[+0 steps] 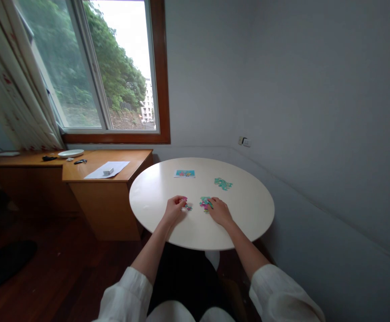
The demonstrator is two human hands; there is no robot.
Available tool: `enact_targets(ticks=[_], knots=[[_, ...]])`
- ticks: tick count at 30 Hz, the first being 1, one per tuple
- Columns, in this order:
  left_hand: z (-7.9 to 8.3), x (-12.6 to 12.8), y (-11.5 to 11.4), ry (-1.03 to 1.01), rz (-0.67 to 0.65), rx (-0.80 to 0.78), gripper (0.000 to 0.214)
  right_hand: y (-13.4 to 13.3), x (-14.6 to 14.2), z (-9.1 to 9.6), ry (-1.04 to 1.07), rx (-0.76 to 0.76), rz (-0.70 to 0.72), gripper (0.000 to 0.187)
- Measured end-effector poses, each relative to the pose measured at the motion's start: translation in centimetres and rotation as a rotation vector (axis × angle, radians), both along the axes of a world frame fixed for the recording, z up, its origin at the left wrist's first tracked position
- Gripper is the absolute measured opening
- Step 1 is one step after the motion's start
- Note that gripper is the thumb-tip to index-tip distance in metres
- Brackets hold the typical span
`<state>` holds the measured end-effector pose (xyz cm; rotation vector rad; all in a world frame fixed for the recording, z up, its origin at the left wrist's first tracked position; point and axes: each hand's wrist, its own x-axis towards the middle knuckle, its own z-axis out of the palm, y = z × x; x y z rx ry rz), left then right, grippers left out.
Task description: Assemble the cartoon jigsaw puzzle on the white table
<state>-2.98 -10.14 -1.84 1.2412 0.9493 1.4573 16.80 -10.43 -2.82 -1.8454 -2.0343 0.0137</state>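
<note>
Near the middle of the round white table, my left hand (174,209) is closed in a pinch on a small pink puzzle piece (184,198). Just under those fingertips lie a few loose puzzle pieces (189,208) in mixed colours. My right hand (220,211) reaches in from the right, palm down. Its fingers are stretched out and apart, with their tips on a cluster of green, pink and purple puzzle pieces (203,202). Part of that cluster is hidden beneath them. Whether a piece sits under the right fingertips is too small to tell.
Farther back on the table (154,188) lie a small picture card (184,173) and a patch of green puzzle pieces (223,184). To the left, a wooden desk (137,163) bears a paper sheet (121,167), a small white box (108,171) and a white plate (71,153).
</note>
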Motion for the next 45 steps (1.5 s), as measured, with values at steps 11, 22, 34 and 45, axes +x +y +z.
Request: enact_targets(ticks=[11, 22, 34, 45], knots=[[0.33, -0.15, -0.44, 0.071, -0.011, 0.034, 0.027, -0.28, -0.09, 0.36, 0.008, -0.006, -0.001, 0.039], [0.24, -0.21, -0.34, 0.102, 0.027, 0.072, 0.035, -0.13, -0.06, 0.21, 0.012, -0.014, 0.002, 0.038], [0.27, -0.21, -0.22, 0.098, 0.015, 0.069, 0.041, -0.02, -0.08, 0.03, 0.005, 0.0, 0.0, 0.038], [0.36, -0.11, -0.27, 0.107, 0.07, 0.048, 0.039, -0.01, 0.02, -0.01, -0.003, 0.006, 0.0, 0.037]])
